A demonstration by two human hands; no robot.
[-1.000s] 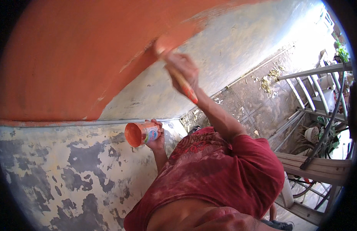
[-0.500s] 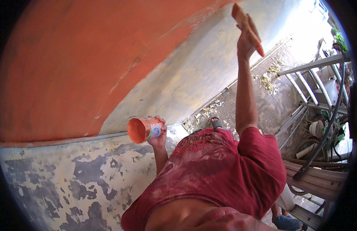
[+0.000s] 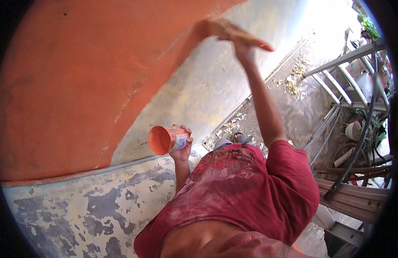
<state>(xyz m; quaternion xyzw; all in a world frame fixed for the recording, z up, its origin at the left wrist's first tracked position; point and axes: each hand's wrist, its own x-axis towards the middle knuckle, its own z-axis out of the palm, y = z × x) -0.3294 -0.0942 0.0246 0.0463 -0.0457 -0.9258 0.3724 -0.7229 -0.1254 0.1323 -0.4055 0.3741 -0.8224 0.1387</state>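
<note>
My left hand (image 3: 183, 144) is wrapped round an orange-smeared plastic tub (image 3: 162, 141) with a colourful label. The tub is tilted, its mouth turned toward the left, and its inside is coated in orange paint. Up at the wall, my right hand (image 3: 242, 41) grips a paintbrush (image 3: 257, 42) with an orange-stained handle; motion smears both. The bristle end lies against or very close to the wall (image 3: 199, 86), where orange paint borders a bare whitish-grey strip. I cannot make out whether the bristles touch.
Below the orange area runs a ledge with peeling white and grey paint (image 3: 108, 204). On the right stand a metal ladder (image 3: 345, 58) and a dark bar (image 3: 351, 159), with potted plants behind. Dry leaves (image 3: 295, 79) litter the patterned floor by the wall's foot.
My right hand has swung the brush leftward and slightly down, from the pale strip to the orange edge. The tub in my left hand has shifted slightly right and up.
</note>
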